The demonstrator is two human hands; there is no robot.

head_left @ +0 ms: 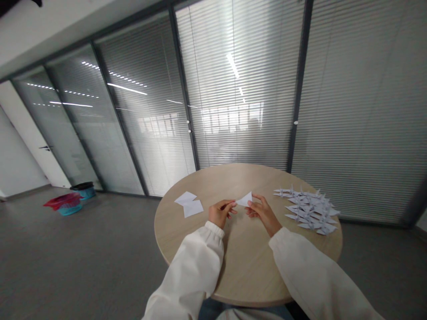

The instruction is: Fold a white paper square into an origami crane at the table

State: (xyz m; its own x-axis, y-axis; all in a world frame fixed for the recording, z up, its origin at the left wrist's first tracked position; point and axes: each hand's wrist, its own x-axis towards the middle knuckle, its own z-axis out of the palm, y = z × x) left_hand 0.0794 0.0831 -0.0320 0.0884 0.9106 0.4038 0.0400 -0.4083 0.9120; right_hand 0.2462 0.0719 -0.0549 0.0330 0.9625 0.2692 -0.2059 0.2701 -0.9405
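A small white sheet of paper (245, 200), folded to a triangle, is held up over the middle of the round table (247, 275). My left hand (220, 212) pinches its left corner between thumb and fingers. At the right side of the paper, my right hand (264, 212) grips the edge, thumb in front. To the left lie white paper squares (192, 208), partly overlapping. Several folded white paper cranes (312, 209) stand crowded together in rows on the table's right side.
Behind the table runs a glass partition with blinds (240, 133). On the floor at left are a blue bin with a red bag (66, 204) and another blue bin with a black bag (85, 190). A white door (33, 138) is at far left.
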